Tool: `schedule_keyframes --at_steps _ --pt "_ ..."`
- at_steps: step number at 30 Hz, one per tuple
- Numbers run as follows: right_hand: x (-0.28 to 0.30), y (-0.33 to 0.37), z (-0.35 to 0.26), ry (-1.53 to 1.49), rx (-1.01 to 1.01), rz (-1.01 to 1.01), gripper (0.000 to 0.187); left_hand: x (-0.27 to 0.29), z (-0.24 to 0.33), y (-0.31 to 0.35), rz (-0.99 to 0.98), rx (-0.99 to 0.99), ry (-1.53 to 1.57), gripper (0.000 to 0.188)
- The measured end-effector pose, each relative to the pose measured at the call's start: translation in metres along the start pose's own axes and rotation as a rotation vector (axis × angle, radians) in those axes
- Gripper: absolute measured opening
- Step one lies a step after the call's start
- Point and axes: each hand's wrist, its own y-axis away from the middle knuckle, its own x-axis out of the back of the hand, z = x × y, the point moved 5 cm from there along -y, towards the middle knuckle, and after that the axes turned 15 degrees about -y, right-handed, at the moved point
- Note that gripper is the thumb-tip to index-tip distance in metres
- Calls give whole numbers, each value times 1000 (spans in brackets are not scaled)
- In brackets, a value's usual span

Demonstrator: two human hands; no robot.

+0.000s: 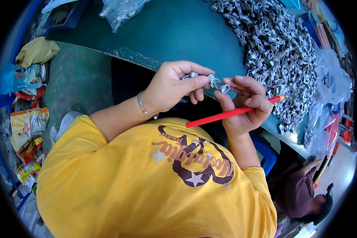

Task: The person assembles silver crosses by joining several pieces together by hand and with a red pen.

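My left hand (pixel 172 84) is closed, pinching a small silvery coiled metal clip (pixel 213 80) between thumb and index finger. More coiled metal shows at its curled fingers, partly hidden. From the pinched clip, a loop (pixel 224 88) points toward my right hand (pixel 246 104), whose thumb and fingertips are close around it; whether they touch it I cannot tell. A red pencil (pixel 214 119) lies across my right hand, held between its fingers, with the pale tip pointing right. Both hands are raised in front of my body, near the edge of the green table (pixel 178 29).
A large heap of similar metal clips (pixel 277 59) covers the table's right side. Clear plastic bags (pixel 333 75) lie beyond it, and another bag (pixel 121 12) sits at the far left. Colourful packets (pixel 29 123) fill a rack on the left. A person in dark clothing (pixel 295 192) is at lower right.
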Motion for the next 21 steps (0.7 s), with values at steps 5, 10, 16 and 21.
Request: schedule_keyframes --at_steps 5,10,16,21 --pt "-11 4 -7 100 61 -45 39 -5 -3 4 -33 108 176 21" --pt "0 10 -11 255 58 -233 37 5 8 7 139 -174 -354 25" --pt "75 1 -15 970 -79 61 33 -3 17 10 155 -424 -481 41" --pt "78 4 -5 1017 -136 45 30 -8 19 15 167 -489 -581 38"
